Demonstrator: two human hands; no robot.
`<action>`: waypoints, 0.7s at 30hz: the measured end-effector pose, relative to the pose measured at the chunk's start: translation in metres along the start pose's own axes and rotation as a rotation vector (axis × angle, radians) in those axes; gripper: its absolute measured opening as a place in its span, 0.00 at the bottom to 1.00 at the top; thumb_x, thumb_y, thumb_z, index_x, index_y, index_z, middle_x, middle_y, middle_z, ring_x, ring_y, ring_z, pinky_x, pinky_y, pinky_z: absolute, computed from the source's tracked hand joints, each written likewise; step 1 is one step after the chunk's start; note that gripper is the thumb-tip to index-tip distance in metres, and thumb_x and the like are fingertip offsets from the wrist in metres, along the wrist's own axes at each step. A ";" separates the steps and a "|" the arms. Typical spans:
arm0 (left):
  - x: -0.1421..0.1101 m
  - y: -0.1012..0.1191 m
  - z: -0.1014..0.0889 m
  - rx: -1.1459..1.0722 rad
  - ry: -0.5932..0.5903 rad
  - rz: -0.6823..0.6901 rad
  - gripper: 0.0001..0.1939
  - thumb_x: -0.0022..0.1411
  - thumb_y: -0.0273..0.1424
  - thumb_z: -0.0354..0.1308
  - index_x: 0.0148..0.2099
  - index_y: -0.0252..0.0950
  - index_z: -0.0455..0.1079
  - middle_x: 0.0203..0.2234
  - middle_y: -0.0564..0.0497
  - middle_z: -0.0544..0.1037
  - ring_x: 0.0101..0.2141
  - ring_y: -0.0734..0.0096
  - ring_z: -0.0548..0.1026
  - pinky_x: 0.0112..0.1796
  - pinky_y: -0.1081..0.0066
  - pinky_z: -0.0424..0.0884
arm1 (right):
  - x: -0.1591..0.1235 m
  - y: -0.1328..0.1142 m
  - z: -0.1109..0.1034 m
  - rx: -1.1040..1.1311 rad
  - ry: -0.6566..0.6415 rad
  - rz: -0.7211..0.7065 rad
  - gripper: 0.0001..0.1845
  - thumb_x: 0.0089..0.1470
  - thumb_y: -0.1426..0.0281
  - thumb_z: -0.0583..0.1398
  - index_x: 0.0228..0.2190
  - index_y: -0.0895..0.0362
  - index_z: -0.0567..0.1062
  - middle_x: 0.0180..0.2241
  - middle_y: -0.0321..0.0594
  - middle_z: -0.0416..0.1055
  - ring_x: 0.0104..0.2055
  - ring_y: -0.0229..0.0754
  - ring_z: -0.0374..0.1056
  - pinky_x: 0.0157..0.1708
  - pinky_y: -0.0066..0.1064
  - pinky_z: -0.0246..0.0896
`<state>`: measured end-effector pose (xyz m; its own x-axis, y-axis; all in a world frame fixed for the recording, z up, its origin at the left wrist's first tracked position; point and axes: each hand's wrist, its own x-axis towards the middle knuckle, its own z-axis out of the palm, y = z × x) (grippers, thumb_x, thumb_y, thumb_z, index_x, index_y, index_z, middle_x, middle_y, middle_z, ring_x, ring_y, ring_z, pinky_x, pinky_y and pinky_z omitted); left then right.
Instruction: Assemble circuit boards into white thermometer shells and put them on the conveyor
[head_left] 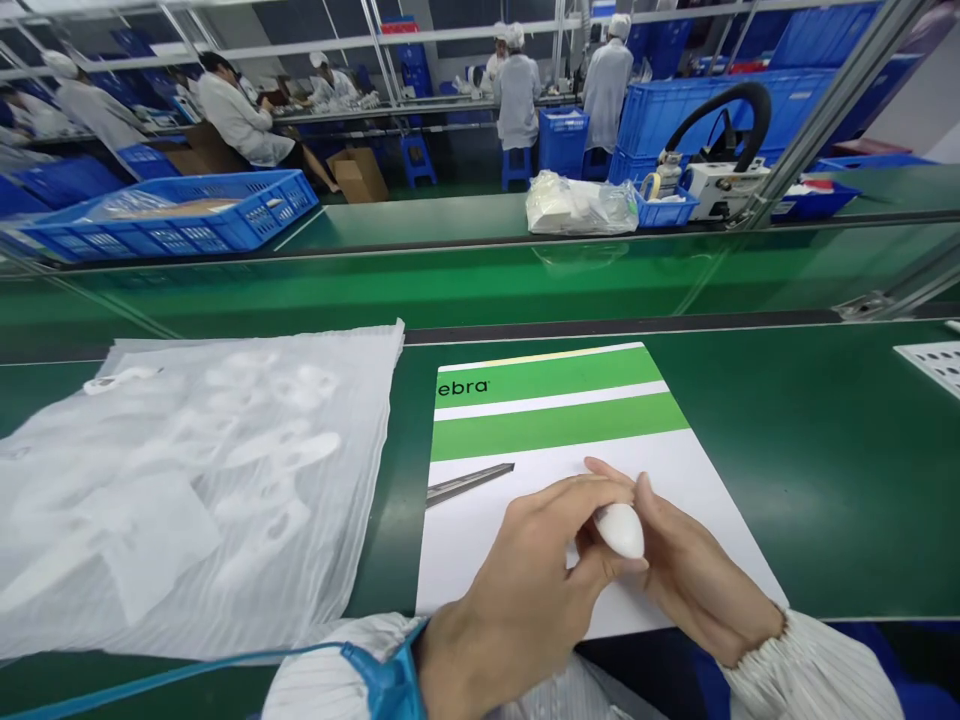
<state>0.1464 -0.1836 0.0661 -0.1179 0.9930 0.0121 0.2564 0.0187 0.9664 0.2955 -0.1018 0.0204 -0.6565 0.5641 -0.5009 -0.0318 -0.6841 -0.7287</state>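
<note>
A small, smooth white rounded part (pixel 621 530) is held above the printed sheet. Its kind does not show. My left hand (pixel 536 575) pinches it between thumb and curled fingers; the wrist wears a blue strap with a cord. Cupped against the far and right side of the part is my right hand (pixel 694 570), its thumb beside the left fingertips. Some right fingers are hidden behind the left hand and the part. Under both hands lies a white sheet with green bands (pixel 555 425) and a printed picture of a blade.
On the left, white foam wrap (pixel 300 590) covers several white pieces. Past the green divider stand a blue crate (pixel 255 215), a plastic-wrapped bundle (pixel 581 205) and a small blue bin (pixel 667 210). A perforated white plate (pixel 934 362) lies at right. People in white coats work behind.
</note>
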 end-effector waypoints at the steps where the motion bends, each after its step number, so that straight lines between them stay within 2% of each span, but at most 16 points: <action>1: 0.005 -0.001 -0.002 0.003 -0.037 0.045 0.16 0.59 0.23 0.62 0.48 0.46 0.73 0.46 0.55 0.77 0.44 0.70 0.74 0.46 0.69 0.72 | 0.000 -0.003 -0.002 0.016 0.024 -0.025 0.27 0.60 0.51 0.57 0.57 0.48 0.69 0.53 0.43 0.70 0.53 0.48 0.69 0.50 0.39 0.69; 4: 0.027 -0.009 -0.017 0.049 -0.207 0.170 0.24 0.53 0.28 0.68 0.53 0.45 0.71 0.59 0.50 0.68 0.57 0.62 0.68 0.56 0.64 0.67 | 0.005 -0.019 -0.012 0.010 0.113 -0.105 0.34 0.54 0.58 0.65 0.60 0.48 0.65 0.53 0.42 0.71 0.52 0.47 0.70 0.45 0.33 0.74; 6: 0.051 -0.023 -0.032 0.121 -0.222 0.208 0.30 0.52 0.36 0.70 0.57 0.46 0.68 0.61 0.48 0.64 0.61 0.58 0.64 0.57 0.60 0.67 | 0.012 -0.036 -0.022 0.022 0.243 -0.071 0.33 0.52 0.64 0.66 0.58 0.53 0.67 0.51 0.44 0.72 0.52 0.47 0.70 0.44 0.29 0.75; 7: 0.064 -0.033 -0.040 0.178 -0.161 0.214 0.28 0.54 0.39 0.68 0.57 0.46 0.68 0.60 0.47 0.66 0.60 0.57 0.64 0.55 0.59 0.68 | 0.016 -0.044 -0.027 0.028 0.315 -0.031 0.31 0.53 0.67 0.66 0.57 0.57 0.68 0.50 0.45 0.72 0.52 0.46 0.70 0.43 0.28 0.75; 8: 0.077 -0.045 -0.049 0.246 -0.044 0.210 0.23 0.57 0.39 0.66 0.55 0.44 0.70 0.58 0.47 0.67 0.59 0.58 0.65 0.54 0.60 0.68 | 0.020 -0.052 -0.032 0.030 0.386 0.008 0.28 0.53 0.70 0.65 0.55 0.60 0.69 0.50 0.47 0.73 0.50 0.46 0.72 0.42 0.27 0.76; 10: 0.103 -0.072 -0.064 0.410 0.270 0.160 0.13 0.61 0.33 0.62 0.49 0.40 0.72 0.53 0.46 0.71 0.55 0.61 0.68 0.53 0.62 0.69 | 0.028 -0.068 -0.044 0.013 0.491 0.057 0.25 0.53 0.77 0.63 0.53 0.62 0.71 0.47 0.49 0.74 0.42 0.44 0.75 0.37 0.25 0.77; 12: 0.122 -0.098 -0.076 0.482 0.475 0.103 0.08 0.63 0.25 0.57 0.45 0.35 0.71 0.48 0.43 0.72 0.52 0.59 0.69 0.52 0.58 0.67 | 0.035 -0.081 -0.057 -0.030 0.538 0.063 0.27 0.51 0.79 0.63 0.54 0.61 0.70 0.46 0.48 0.75 0.35 0.41 0.76 0.33 0.24 0.78; 13: 0.128 -0.109 -0.080 0.498 0.535 0.082 0.07 0.63 0.22 0.55 0.43 0.33 0.70 0.46 0.41 0.72 0.51 0.58 0.69 0.52 0.57 0.67 | 0.038 -0.087 -0.063 -0.065 0.536 0.062 0.30 0.50 0.79 0.65 0.55 0.60 0.69 0.46 0.48 0.75 0.35 0.42 0.76 0.32 0.25 0.78; 17: 0.136 -0.136 -0.085 0.516 0.612 0.083 0.06 0.62 0.20 0.53 0.38 0.35 0.68 0.40 0.44 0.71 0.45 0.60 0.69 0.46 0.59 0.68 | 0.058 -0.114 -0.077 -0.252 0.423 0.065 0.52 0.41 0.76 0.72 0.63 0.52 0.56 0.51 0.49 0.73 0.48 0.52 0.73 0.42 0.37 0.78; 19: 0.135 -0.140 -0.083 0.519 0.612 0.110 0.06 0.61 0.20 0.54 0.36 0.36 0.68 0.39 0.46 0.71 0.43 0.61 0.69 0.45 0.61 0.68 | 0.077 -0.131 -0.073 -0.388 0.359 0.057 0.56 0.41 0.75 0.72 0.65 0.51 0.51 0.53 0.51 0.71 0.46 0.52 0.74 0.42 0.39 0.78; 21: 0.135 -0.142 -0.083 0.520 0.617 0.131 0.06 0.61 0.21 0.55 0.36 0.36 0.68 0.38 0.47 0.71 0.43 0.62 0.69 0.46 0.61 0.68 | 0.105 -0.148 -0.066 -0.638 0.333 -0.009 0.51 0.45 0.74 0.70 0.65 0.55 0.51 0.52 0.54 0.71 0.36 0.46 0.75 0.32 0.35 0.76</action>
<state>0.0151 -0.0621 -0.0479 -0.5241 0.7507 0.4022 0.6992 0.1096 0.7065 0.2808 0.0892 0.0444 -0.3904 0.7489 -0.5355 0.4769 -0.3330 -0.8134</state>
